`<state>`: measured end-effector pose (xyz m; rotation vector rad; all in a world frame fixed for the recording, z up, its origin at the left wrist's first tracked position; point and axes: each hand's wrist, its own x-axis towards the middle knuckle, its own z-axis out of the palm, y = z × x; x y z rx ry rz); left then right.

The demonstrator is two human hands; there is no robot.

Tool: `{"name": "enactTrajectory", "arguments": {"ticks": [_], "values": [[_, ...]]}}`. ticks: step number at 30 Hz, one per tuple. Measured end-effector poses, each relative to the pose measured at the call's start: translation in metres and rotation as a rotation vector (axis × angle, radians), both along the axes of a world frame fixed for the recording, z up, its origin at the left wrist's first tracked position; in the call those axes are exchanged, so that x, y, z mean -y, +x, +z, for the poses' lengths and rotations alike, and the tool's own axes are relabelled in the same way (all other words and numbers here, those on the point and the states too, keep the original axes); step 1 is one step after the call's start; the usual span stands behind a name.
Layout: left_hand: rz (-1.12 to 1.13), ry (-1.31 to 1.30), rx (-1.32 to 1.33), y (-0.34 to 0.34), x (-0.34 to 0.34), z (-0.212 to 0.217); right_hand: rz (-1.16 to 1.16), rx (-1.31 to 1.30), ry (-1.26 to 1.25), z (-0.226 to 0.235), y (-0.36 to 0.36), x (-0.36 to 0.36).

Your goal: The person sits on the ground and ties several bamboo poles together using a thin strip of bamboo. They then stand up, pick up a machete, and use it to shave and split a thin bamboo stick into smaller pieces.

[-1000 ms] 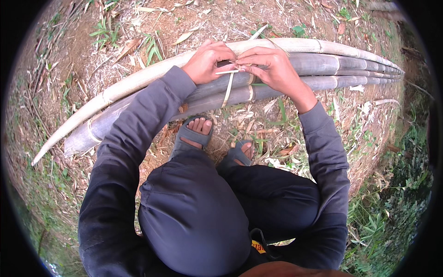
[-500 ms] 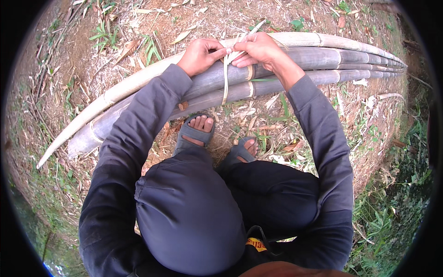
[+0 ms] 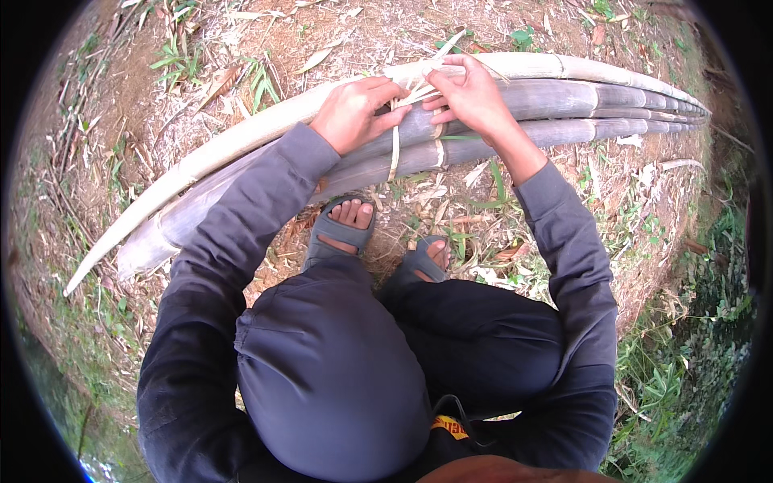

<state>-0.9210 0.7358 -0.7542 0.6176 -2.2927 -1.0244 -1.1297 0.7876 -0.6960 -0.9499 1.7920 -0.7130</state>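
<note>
Dry ground [image 3: 258,40], scattered with fallen leaves and thin stalks, fills the scene around the crouching person. From the left of the frame, a long pale bamboo pole [image 3: 225,141] curves up and over to the upper right, and darker bamboo poles [image 3: 555,97] lie just beside it on its lower side. Green blades [image 3: 262,84] grow at the upper left, near the pale pole. The left sleeve [image 3: 233,221] passes in front of the darker poles and hides a part of them. At the lower centre, dark trousers [image 3: 334,370] take much of the view, with a grey sandal [image 3: 342,233] above them.

The left hand [image 3: 354,113], at the upper centre, has its thumb and forefinger closed on a pale strip [image 3: 395,149]; it sits a little lower than half a second ago. The strip crosses over the darker poles, and its loose ends spread between the hands. Below, near the bottom of the frame, I notice a yellow patch [image 3: 451,427] with red printing, partly covered. The right hand [image 3: 475,95] has half-curled fingers beside the loose ends; I cannot tell if it grips them. Earlier its fingertips met those of the left hand, and now they are a little apart. At the far right, green undergrowth [image 3: 717,290] stands in shade.
</note>
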Motion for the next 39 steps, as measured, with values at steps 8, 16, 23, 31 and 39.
{"name": "enactTrajectory", "arguments": {"ticks": [8, 16, 23, 31, 39], "values": [[-0.096, -0.02, -0.064, -0.001, 0.005, -0.003, 0.793, -0.811, -0.694, 0.013, -0.008, -0.019], [-0.137, 0.149, -0.127, 0.001, 0.01, -0.006, 0.514, -0.562, -0.348, 0.014, 0.015, -0.016], [-0.025, 0.22, -0.141, 0.019, 0.025, 0.01, -0.263, 0.203, 0.143, -0.011, 0.048, -0.06], [-0.128, -0.117, 0.086, 0.034, 0.0, 0.034, -0.302, -0.743, -0.455, -0.028, 0.095, -0.083], [-0.15, -0.263, 0.072, 0.026, 0.001, 0.028, -0.206, -0.969, -0.599, -0.052, 0.136, -0.108]]}}
